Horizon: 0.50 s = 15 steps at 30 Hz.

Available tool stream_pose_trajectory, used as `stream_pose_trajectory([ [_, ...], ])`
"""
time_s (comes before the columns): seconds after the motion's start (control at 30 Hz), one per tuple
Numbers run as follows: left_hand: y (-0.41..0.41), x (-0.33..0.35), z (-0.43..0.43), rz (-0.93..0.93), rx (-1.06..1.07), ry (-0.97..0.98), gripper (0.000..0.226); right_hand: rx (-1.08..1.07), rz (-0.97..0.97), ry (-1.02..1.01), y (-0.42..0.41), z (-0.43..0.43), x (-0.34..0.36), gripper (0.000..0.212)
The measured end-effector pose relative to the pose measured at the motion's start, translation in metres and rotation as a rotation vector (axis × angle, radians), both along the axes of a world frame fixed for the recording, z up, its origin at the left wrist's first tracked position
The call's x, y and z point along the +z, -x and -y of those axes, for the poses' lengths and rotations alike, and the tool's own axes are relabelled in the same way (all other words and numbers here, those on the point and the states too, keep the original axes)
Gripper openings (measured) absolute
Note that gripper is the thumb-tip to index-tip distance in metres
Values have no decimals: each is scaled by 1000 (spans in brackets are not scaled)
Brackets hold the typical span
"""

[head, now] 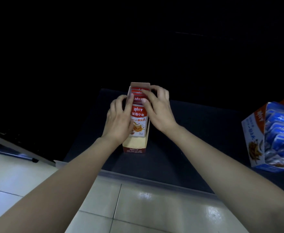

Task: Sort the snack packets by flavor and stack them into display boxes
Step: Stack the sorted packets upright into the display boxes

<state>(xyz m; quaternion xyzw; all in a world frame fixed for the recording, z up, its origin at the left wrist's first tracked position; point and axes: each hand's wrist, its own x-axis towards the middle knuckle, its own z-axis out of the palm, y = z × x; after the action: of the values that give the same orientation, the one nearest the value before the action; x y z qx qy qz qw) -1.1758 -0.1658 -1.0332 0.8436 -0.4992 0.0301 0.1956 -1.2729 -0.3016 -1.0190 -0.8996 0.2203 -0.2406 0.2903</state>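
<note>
A narrow red display box (134, 148) stands on the dark table (196, 140) in the middle of the head view. Several red snack packets (138, 122) lie stacked inside it, overlapping toward the far end. My left hand (119, 118) holds the box's left side, its thumb lying on the packets. My right hand (156, 106) curls over the right side, fingers on the far packets and thumb pressing a packet top. At the right edge a blue display box (253, 140) stands tilted, filled with several blue packets (279, 130).
Pale floor tiles (138, 207) show below the table's near edge. At the left, a dark slanted panel (17, 145) runs diagonally. Everything beyond the table is too dark to make out.
</note>
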Motion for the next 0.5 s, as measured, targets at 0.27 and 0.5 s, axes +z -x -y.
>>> stream_pose_trajectory([
  [0.27, -1, -8, 5, -135, 21, -118, 85, 117, -198, -297, 9, -6, -30, 66],
  [0.5, -2, -14, -6, -275, -12, 16, 80, 111, -133, -248, 22, -7, -31, 87],
])
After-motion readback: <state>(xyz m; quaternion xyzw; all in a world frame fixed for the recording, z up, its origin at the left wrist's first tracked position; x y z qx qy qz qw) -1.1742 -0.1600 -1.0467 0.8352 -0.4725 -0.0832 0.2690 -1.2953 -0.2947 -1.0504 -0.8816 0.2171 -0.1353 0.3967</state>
